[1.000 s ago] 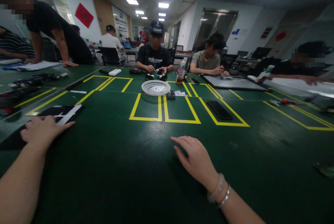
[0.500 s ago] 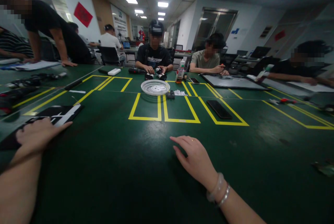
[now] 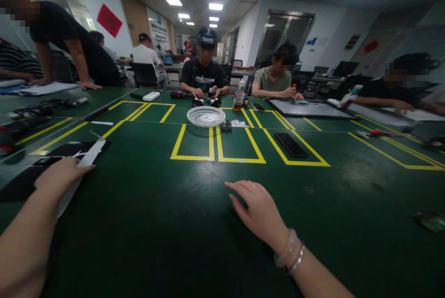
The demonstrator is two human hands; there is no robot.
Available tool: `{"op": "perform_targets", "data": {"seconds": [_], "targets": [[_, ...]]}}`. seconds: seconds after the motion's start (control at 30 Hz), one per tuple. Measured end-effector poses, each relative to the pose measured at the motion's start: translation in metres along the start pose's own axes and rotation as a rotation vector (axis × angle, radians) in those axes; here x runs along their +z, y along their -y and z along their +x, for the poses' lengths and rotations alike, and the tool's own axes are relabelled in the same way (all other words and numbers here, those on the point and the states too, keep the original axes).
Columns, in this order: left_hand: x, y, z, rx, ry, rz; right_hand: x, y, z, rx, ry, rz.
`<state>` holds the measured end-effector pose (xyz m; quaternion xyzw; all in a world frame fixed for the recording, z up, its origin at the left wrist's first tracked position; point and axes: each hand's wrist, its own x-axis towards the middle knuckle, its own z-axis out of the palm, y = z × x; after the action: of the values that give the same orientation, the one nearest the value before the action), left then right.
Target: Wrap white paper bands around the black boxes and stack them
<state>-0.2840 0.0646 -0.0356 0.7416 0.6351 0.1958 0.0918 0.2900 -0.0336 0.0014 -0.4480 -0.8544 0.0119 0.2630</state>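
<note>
My left hand [image 3: 60,175] is closed around a long white strip [image 3: 92,152], thumb on its near side. The strip's upper end points away from me, and its lower end shows beneath my wrist. Under that hand lies a flat black sheet or pouch [image 3: 17,184] with white marks; its kind is not clear. My right hand [image 3: 255,205] hovers or rests over the green table [image 3: 174,242], palm down, fingers stretched out, holding nothing. Whether it touches the surface I cannot tell.
Yellow tape boxes mark the table. A white round basket [image 3: 206,116], a bottle [image 3: 238,98] and a black phone [image 3: 291,144] stand or lie ahead. Cables [image 3: 45,105] lie at left, a circuit board [image 3: 431,220] at right. Several people sit or lean around the table.
My left hand has shifted slightly right and gripped the white strip, whose lower end now shows below the hand. My right hand has barely moved.
</note>
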Motion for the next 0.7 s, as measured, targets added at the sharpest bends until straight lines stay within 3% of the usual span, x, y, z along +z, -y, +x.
{"op": "perform_targets", "data": {"seconds": [0.07, 0.13, 0.33, 0.43, 0.57, 0.7], "targets": [[0.007, -0.010, 0.005, -0.142, -0.220, 0.100, 0.000, 0.000, 0.000, 0.004, 0.001, 0.008], [0.016, -0.037, 0.011, -0.166, -0.285, 0.137, 0.001, 0.000, 0.000, 0.005, -0.005, 0.015], [0.037, -0.173, 0.014, 0.176, 0.046, -0.016, -0.001, -0.001, 0.001, -0.091, -0.031, 0.044], [0.048, -0.226, 0.001, 0.353, 0.195, -0.079, -0.001, 0.001, 0.000, -0.166, -0.032, 0.035], [0.059, -0.262, -0.019, 0.516, 0.301, -0.171, 0.001, 0.005, -0.001, -0.171, 0.046, -0.023], [0.062, -0.274, -0.028, 0.580, 0.305, -0.166, 0.002, 0.006, 0.000, -0.149, 0.093, -0.016]]}}
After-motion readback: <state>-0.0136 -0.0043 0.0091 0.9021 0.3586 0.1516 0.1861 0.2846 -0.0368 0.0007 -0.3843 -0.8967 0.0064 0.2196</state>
